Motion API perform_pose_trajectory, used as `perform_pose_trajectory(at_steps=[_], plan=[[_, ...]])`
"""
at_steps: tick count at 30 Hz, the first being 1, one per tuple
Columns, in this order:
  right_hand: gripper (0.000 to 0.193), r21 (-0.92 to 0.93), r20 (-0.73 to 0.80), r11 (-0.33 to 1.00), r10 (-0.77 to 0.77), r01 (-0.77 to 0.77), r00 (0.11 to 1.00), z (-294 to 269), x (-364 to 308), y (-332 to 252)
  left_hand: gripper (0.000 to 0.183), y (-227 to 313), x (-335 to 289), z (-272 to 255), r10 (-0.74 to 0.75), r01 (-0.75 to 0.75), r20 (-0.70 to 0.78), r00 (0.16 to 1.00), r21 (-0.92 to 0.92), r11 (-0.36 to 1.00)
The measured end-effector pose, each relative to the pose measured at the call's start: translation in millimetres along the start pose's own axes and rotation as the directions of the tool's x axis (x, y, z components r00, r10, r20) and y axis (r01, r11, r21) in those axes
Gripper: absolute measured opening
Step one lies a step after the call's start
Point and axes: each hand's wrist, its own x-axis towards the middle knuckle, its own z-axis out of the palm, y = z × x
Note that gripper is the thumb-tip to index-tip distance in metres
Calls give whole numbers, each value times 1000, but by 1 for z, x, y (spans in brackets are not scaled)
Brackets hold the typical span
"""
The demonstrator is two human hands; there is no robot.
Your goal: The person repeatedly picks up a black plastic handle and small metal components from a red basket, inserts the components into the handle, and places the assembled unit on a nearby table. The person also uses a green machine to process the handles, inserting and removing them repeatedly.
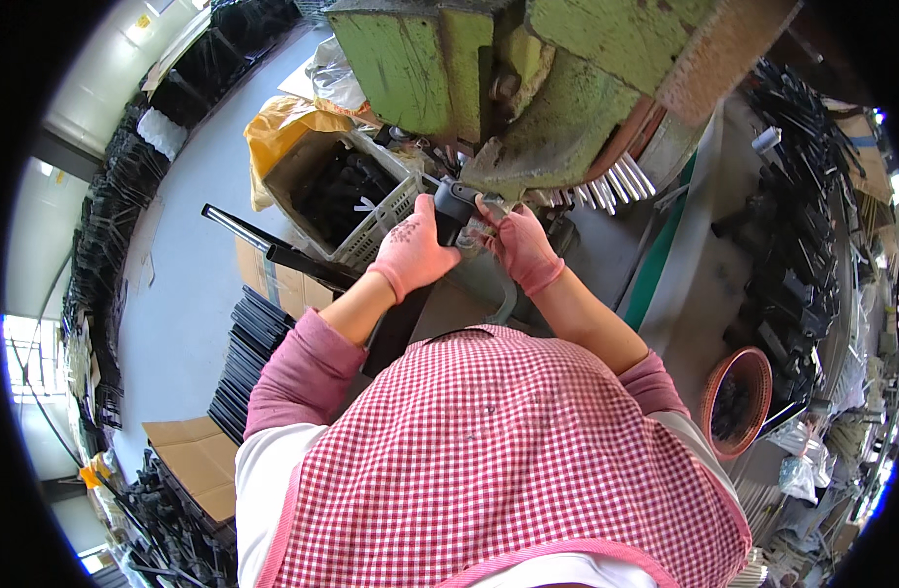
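Note:
My left hand [411,250], in a pink glove with dark smudges on its back, is closed round a dark grey rounded part [455,204] with a cylindrical body. It holds the part below the head of a worn green machine [557,127]. Close by on the other side is my right hand [524,245], also gloved in pink, its fingers pinched together at the part's right side. Whatever sits between those fingers is too small to make out. A black tube [263,245] slants in from the left toward my left forearm, and its near end is hidden.
A pale plastic crate [366,230] of black parts stands left of the machine, a yellow bag [278,137] on its rim. Black tubes [249,353] are stacked by my left elbow. At right are silvery rods [616,184], a reddish basket [737,402] and heaped black parts [778,265].

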Motion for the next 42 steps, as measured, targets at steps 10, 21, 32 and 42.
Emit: perform_pose_trajectory(at_steps=[10, 21, 32, 42], plan=[[17, -158, -268, 985, -117, 76, 956, -1, 7, 30, 68, -30, 22, 9, 12, -20, 143, 990, 54, 998], [19, -160, -244, 987, -38, -2, 969, -2, 2, 24, 70, -35, 24, 8, 18, -17, 169, 986, -4, 1000], [28, -173, -256, 984, -77, 33, 964, 4, -3, 23, 72, -31, 27, 6, 87, -89, 134, 987, 14, 996], [20, 324, -79, 912, -239, 252, 968, 6, -50, 30, 62, -16, -10, -27, 320, -314, 239, 917, -64, 947]])
